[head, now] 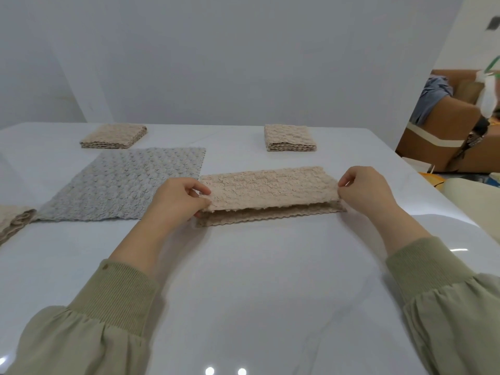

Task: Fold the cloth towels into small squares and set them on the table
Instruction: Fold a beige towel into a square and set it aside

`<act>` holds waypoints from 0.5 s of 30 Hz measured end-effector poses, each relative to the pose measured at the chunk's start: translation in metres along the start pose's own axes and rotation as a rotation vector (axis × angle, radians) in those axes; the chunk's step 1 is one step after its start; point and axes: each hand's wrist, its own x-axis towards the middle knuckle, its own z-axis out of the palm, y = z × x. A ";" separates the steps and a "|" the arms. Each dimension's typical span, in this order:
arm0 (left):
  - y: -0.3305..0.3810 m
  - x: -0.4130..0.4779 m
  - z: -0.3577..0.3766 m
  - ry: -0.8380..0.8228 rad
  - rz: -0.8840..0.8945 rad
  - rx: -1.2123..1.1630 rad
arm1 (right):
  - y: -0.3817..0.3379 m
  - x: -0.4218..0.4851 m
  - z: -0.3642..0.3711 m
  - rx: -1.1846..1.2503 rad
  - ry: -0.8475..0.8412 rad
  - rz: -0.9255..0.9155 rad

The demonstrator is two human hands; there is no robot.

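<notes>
A beige towel (267, 189) lies folded in half as a long strip in the middle of the white table (243, 288). Its top layer is lifted a little above the bottom layer. My left hand (180, 198) pinches the top layer's near left corner. My right hand (365, 189) pinches the near right corner. A grey towel (127, 185) lies spread flat to the left. Two beige towels folded into small squares sit at the back, one at the back left (115, 136) and one at the back right (289, 138).
Another beige towel (13, 221) lies bunched at the table's left edge. The table's right edge runs diagonally past my right arm. Beyond it are brown boxes (438, 136) and clutter on the floor. A plain wall stands behind the table.
</notes>
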 end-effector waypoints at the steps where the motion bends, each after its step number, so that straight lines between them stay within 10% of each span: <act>1: 0.000 0.000 0.000 -0.005 -0.001 0.002 | 0.000 0.000 -0.001 -0.004 0.012 -0.003; 15: -0.002 -0.002 0.003 -0.111 0.022 0.230 | 0.003 0.001 0.004 -0.131 -0.061 0.038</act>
